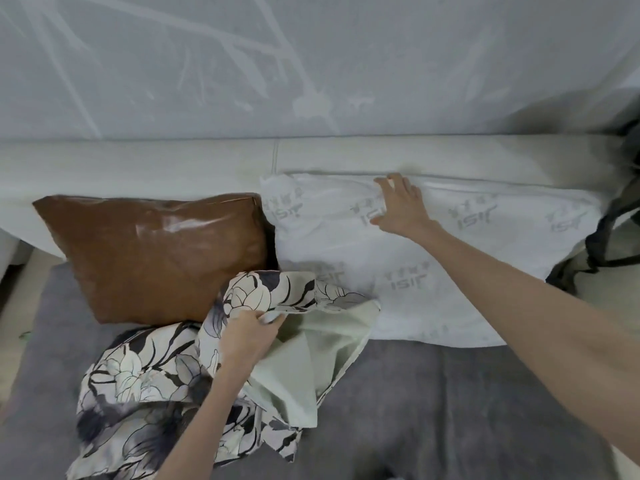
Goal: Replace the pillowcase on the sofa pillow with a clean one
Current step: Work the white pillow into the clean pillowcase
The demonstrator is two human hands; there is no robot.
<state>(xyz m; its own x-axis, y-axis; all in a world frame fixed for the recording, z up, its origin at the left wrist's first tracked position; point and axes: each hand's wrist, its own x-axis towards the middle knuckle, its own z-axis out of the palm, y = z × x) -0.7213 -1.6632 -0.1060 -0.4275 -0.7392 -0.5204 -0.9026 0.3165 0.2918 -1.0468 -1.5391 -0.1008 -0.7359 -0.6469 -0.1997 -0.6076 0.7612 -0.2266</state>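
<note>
White with grey printed logos, the bare pillow insert point(433, 258) lies along the cream sofa back point(138, 168) on the grey seat cover point(450, 410). The right hand point(398, 206) rests on its upper part, fingers spread. The left hand point(249, 334) pinches the edge of the floral pillowcase point(145, 375), which is crumpled on the seat, its pale lining showing. A brown leather cushion point(156, 254) sits just beside the insert.

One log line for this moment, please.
left hand: gripping floral case | right hand: on bare pillow top edge | case: not yet on
</note>
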